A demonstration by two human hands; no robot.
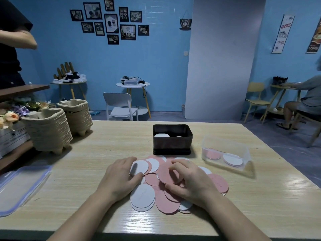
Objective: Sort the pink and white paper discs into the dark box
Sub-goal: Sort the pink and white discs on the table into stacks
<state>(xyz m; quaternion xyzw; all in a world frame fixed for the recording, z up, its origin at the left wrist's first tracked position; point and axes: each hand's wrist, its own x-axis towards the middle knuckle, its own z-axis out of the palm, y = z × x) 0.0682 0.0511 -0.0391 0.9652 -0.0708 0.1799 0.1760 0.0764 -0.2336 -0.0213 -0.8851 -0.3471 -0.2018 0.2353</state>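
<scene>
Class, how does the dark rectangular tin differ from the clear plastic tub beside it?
The dark rectangular tin is opaque; the clear plastic tub is see-through. Only white discs show in the tin; the tub shows pink and white ones. Both stand lidless on the table.

The desk [86,180] is carrying discs [166,200] at six o'clock. A dark box [172,145] is sitting at twelve, a tub [225,145] at two.
</scene>
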